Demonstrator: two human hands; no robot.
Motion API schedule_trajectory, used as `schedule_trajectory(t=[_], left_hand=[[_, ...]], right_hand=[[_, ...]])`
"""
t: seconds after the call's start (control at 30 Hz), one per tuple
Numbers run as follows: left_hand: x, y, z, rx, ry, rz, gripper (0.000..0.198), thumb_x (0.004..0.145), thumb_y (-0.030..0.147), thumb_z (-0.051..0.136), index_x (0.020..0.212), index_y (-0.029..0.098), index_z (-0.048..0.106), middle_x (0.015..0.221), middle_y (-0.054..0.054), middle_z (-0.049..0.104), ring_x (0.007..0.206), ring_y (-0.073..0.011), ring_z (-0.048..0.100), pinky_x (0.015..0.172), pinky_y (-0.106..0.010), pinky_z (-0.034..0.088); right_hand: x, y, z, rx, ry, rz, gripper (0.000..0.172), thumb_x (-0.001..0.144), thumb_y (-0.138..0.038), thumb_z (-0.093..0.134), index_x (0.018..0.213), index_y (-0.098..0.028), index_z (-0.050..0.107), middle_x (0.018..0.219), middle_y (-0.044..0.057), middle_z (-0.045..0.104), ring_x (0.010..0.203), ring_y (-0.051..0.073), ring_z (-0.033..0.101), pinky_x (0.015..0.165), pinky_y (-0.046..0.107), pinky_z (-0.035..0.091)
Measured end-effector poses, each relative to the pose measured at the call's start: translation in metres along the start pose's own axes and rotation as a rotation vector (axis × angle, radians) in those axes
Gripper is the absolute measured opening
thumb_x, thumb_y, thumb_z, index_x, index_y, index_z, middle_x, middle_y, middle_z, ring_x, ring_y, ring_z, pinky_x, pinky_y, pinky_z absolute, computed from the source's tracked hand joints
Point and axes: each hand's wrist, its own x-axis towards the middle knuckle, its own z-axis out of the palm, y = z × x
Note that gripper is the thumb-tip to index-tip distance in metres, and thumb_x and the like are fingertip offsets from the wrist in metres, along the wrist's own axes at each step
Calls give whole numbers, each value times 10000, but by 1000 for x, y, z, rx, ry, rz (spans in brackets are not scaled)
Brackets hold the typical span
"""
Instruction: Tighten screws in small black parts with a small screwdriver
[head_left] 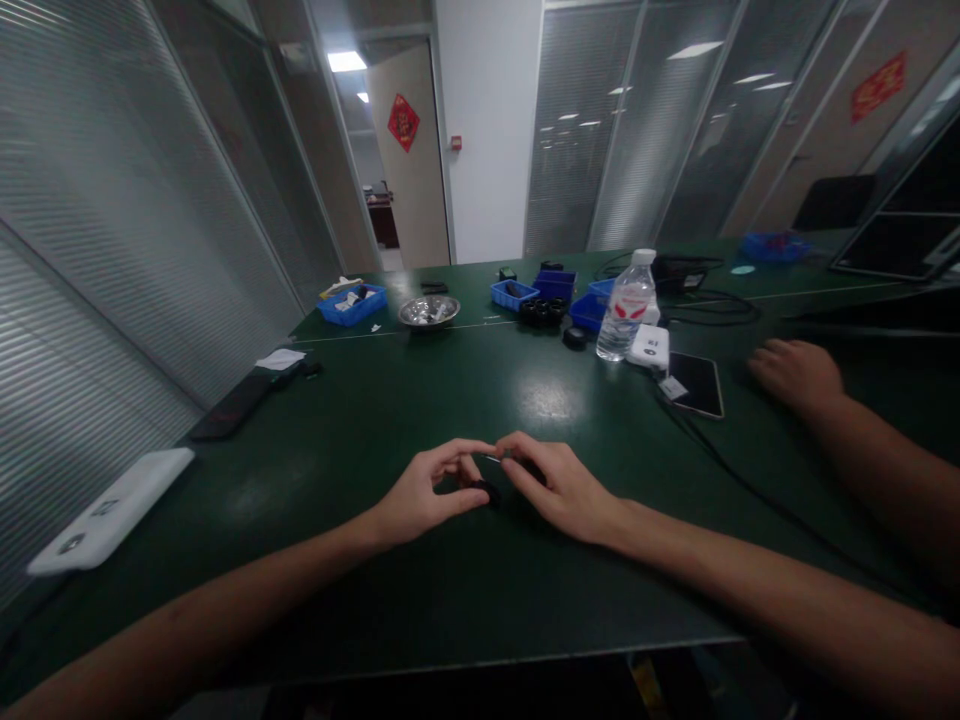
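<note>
Above the near middle of the dark green table (337, 400), my left hand (431, 490) is closed on a small black part (489, 491), thumb below and fingers curled above. The part's kind is too small to make out. Facing it from the right, my right hand (559, 480) pinches a thin, light-coloured pin-like piece (493, 459) between thumb and index finger. This piece lies just over the black part, between both hands. The two index fingertips meet or nearly meet. Whether the piece touches the black part I cannot tell.
A metal bowl (429, 313) and blue trays (352, 304) stand at the back. To the right are a water bottle (627, 306), a white box (649, 346), a tablet (696, 384) and a cable. Another person's hand (796, 373) rests far right. A white device (112, 510) lies left.
</note>
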Motion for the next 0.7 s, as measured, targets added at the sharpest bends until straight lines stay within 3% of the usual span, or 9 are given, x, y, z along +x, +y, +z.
schedule_trajectory(t=[0.27,0.7], left_hand=[[3,-5,-2,-147,-90,-15,598,842,227,774,1389,200,534,990,-49,667,938,-192,667,939,-401,511],[2,-8,-2,-185,-86,-18,639,813,172,785,1397,207,528,1089,-71,674,1059,-202,664,1035,-434,491]], right_hand=[[0,3,-1,-7,7,15,212,1038,-309,451,1151,-200,592,852,3,676,704,133,603,665,272,424],[0,2,-1,-29,3,15,241,1041,-327,439,1170,-190,590,854,10,681,691,134,601,657,273,434]])
